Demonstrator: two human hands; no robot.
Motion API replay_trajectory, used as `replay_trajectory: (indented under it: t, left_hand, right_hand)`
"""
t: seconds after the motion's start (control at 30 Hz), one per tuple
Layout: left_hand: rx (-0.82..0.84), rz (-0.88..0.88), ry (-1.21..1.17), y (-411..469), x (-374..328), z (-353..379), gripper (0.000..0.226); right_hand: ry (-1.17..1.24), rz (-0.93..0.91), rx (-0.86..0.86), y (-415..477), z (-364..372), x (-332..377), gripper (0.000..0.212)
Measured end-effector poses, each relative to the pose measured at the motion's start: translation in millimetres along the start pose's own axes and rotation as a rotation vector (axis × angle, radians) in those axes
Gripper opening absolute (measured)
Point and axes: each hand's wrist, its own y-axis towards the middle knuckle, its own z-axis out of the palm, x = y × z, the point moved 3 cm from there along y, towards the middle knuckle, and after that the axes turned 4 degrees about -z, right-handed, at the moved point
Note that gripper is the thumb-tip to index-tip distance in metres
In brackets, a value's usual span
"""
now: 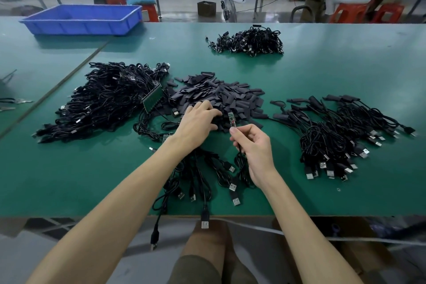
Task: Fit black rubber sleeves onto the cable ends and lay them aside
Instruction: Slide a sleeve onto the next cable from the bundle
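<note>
Seen from the head camera, a green-matted work table [345,64] fills the view. At its middle lies a heap of short, flat black rubber sleeves [230,94]. The left hand [198,120] rests palm-down on the near edge of this heap, its fingers spread and nearly straight over the sleeves, gripping nothing that shows. Just to its right, the right hand [253,147] is raised a little above the table and pinches a thin black cable with a narrow green circuit board at its end [230,119] between thumb and forefinger. The bare board stands upright above the fingertips, close beside the left hand's fingers and in front of the sleeve heap, while the cable hangs down below the palm. Under both forearms, a loose scatter of black USB cables [207,175] lies near the table's front edge, with a couple of plugs dangling over it. To the left sits a large tangle of black cables [103,99], with a green rectangular circuit-board panel [152,97] leaning on its right side. To the right lies a pile of black cables with sleeves on their ends [334,136], their plugs pointing toward the front. A smaller bundle of black cables [251,40] lies farther back. A blue plastic tray [80,23] stands at the far left corner.
</note>
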Motion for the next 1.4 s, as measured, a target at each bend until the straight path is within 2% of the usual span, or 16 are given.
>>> replay_trajectory:
  t: [0.1, 0.2, 0.3, 0.53, 0.67, 0.77, 1.4]
  left_hand:
    - [0.055, -0.048, -0.062, 3.5, 0.9, -3.0, 0.047]
    - [0.116, -0.086, -0.159, 3.7, 6.1, -6.8, 0.036]
    - [0.159, -0.088, -0.158, 3.6, 10.9, -9.4, 0.028]
    - [-0.032, -0.014, -0.154, -4.6, 10.5, -16.2, 0.022]
    - [-0.094, -0.139, -0.58, -11.5, 12.8, -23.1, 0.02]
    - [-0.1, -0.156, -0.709, -17.1, 14.9, -24.4, 0.022]
    - [-0.099, -0.085, -0.576, -32.5, 24.9, -40.1, 0.024]
  right_hand:
    - [-0.003, 0.01, -0.004, 0.7, 0.3, -0.4, 0.009]
    - [-0.001, 0.013, -0.011, 0.8, 0.0, -1.0, 0.009]
    - [-0.006, 0.008, -0.01, 0.8, 0.4, -1.4, 0.009]
    - [-0.014, -0.005, -0.006, 1.3, 1.5, -2.0, 0.009]
    - [-0.08, -0.046, 0.006, 2.5, 0.4, -3.3, 0.014]
    - [-0.14, -0.076, 0.022, 2.7, 1.3, -4.5, 0.019]
    - [-0.351, -0.134, 0.078, 0.9, 8.2, -3.3, 0.021]
